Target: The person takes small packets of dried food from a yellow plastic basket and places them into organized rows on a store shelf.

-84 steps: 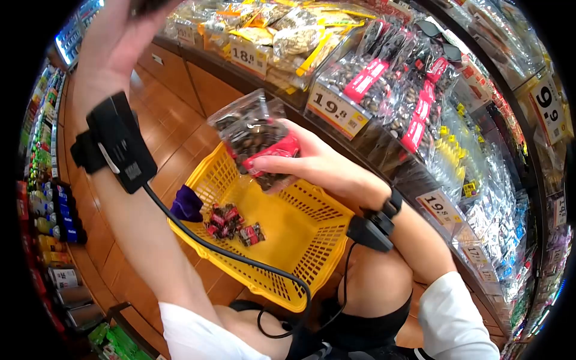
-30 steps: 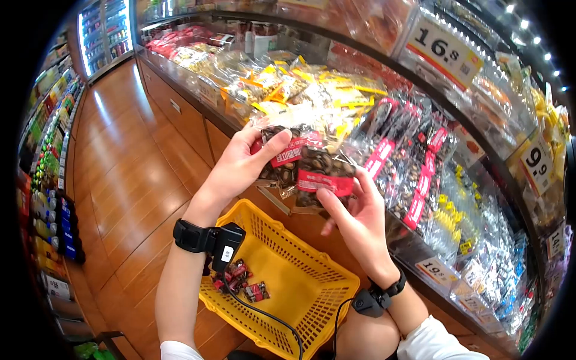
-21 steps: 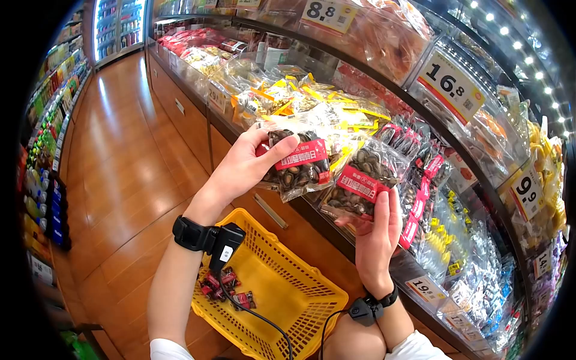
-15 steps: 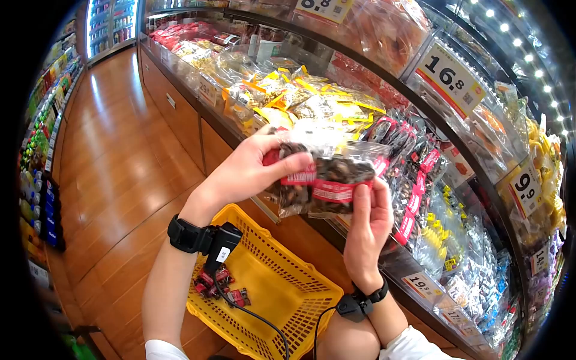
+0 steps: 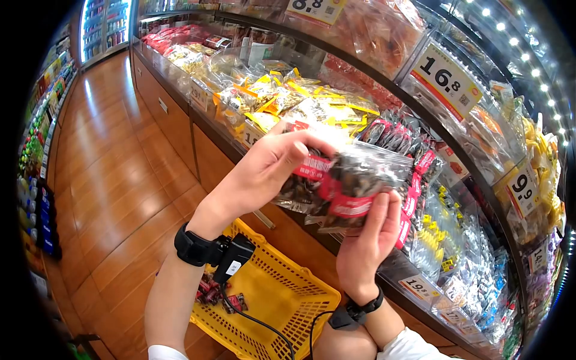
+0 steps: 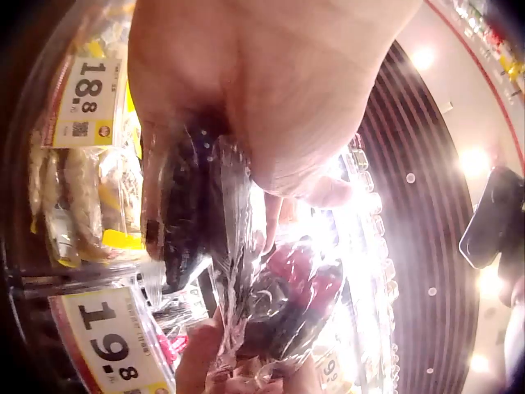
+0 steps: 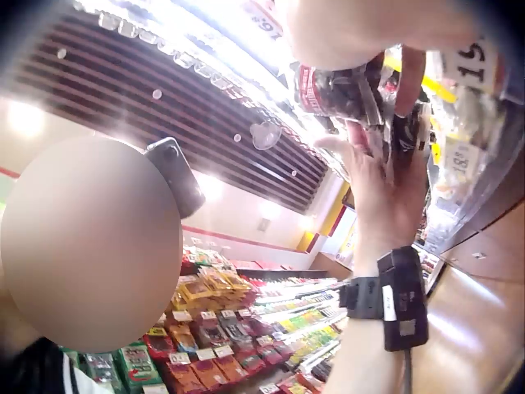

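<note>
My left hand (image 5: 255, 174) holds a clear bag of dark seeds (image 5: 300, 183) with a red label, up in front of the shelf. Its index finger reaches across to the top of a second, similar seed bag (image 5: 360, 180), which my right hand (image 5: 367, 243) grips at the lower right corner, thumb on the front. The two bags overlap in the head view, the right one in front and blurred. In the left wrist view the left hand (image 6: 246, 90) covers much of its bag, and crinkled clear plastic (image 6: 234, 222) shows edge-on.
Below the hands, a yellow basket (image 5: 282, 300) holds several small red-and-dark packets (image 5: 222, 294). Shelf bins rise at the right, with yellow-trimmed bags (image 5: 288, 102), more seed bags (image 5: 414, 204) and price cards (image 5: 447, 78). Cables hang from both wrist cameras. Wooden floor (image 5: 120, 180) runs left.
The left hand came down from the upper left and took one bag; the right brought the other up from over the basket. Held apart 0.7 s ago, the bags now overlap.
</note>
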The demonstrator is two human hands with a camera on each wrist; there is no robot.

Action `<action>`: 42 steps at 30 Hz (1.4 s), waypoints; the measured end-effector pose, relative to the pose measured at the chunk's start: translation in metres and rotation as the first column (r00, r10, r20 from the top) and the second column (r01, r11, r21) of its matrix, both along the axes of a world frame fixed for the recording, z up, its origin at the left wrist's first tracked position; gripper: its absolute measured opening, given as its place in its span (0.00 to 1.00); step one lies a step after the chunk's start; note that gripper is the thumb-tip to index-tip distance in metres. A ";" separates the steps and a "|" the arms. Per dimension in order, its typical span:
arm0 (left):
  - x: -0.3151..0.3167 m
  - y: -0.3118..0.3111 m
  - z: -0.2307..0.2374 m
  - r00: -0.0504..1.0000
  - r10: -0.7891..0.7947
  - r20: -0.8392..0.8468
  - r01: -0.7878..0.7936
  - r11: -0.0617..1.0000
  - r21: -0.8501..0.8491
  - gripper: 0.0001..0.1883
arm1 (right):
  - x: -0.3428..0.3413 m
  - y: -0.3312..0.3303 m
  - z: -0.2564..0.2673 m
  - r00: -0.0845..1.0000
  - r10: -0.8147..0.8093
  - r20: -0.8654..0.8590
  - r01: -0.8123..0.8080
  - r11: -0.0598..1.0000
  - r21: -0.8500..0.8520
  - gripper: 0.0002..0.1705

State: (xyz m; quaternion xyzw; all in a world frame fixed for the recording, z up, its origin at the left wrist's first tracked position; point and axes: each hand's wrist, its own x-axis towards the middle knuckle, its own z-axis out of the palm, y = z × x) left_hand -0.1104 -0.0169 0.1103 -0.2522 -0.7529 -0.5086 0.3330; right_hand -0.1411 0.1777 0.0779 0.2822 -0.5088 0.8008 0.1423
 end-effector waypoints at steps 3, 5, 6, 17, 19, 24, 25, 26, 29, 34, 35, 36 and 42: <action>0.003 -0.002 0.004 0.991 -0.055 0.121 0.041 0.993 0.114 0.46 | 0.002 0.007 0.014 0.991 0.094 0.096 -0.067 0.966 -0.249 0.09; 0.007 0.001 0.010 0.987 -0.094 0.127 0.066 0.976 0.208 0.48 | -0.005 0.023 0.018 0.982 0.167 0.090 -0.147 0.969 -0.200 0.10; 0.011 0.000 0.013 0.988 -0.092 0.126 0.065 0.976 0.207 0.48 | -0.007 0.030 0.020 0.977 0.210 0.049 -0.200 0.968 -0.154 0.11; 0.014 0.020 0.012 0.879 -0.207 0.430 0.212 0.977 0.036 0.42 | -0.024 0.068 0.120 0.838 0.517 -0.174 -0.027 0.358 0.933 0.13; 0.013 0.025 0.012 0.782 -0.369 0.503 0.341 0.928 0.150 0.36 | -0.027 0.069 0.136 0.804 0.566 -0.181 0.022 0.276 0.961 0.13; 0.008 0.045 0.011 0.785 -0.307 0.538 0.403 0.912 -0.069 0.30 | -0.039 0.066 0.138 0.628 0.693 -0.355 0.191 0.304 0.933 0.12; 0.006 0.046 0.011 0.737 -0.362 0.571 0.437 0.899 0.006 0.26 | -0.035 0.062 0.141 0.668 0.665 -0.335 0.156 0.315 0.936 0.14; 0.006 0.048 0.013 0.684 -0.418 0.598 0.465 0.881 0.084 0.22 | -0.035 0.061 0.139 0.671 0.660 -0.337 0.160 0.315 0.935 0.14; 0.006 0.046 0.011 0.633 -0.475 0.611 0.384 0.878 0.284 0.21 | -0.035 0.062 0.134 0.908 0.304 -0.289 0.090 0.532 0.842 0.22; 0.006 0.045 0.014 0.777 -0.499 0.384 0.284 0.822 0.494 0.21 | -0.036 0.090 0.108 0.993 0.110 0.046 -0.119 0.943 0.311 0.32; 0.005 0.048 0.018 0.837 -0.421 0.349 0.232 0.851 0.470 0.22 | -0.040 0.089 0.095 0.958 0.227 0.177 -0.265 0.937 0.230 0.40; 0.002 0.054 0.022 0.886 -0.342 0.312 0.179 0.875 0.450 0.22 | -0.030 0.080 0.093 0.923 0.199 0.330 -0.298 0.911 0.284 0.47; -0.011 0.096 0.018 0.978 0.199 -0.058 -0.193 0.976 0.105 0.22 | 0.005 0.054 0.064 0.960 0.260 0.107 -0.268 0.961 0.072 0.32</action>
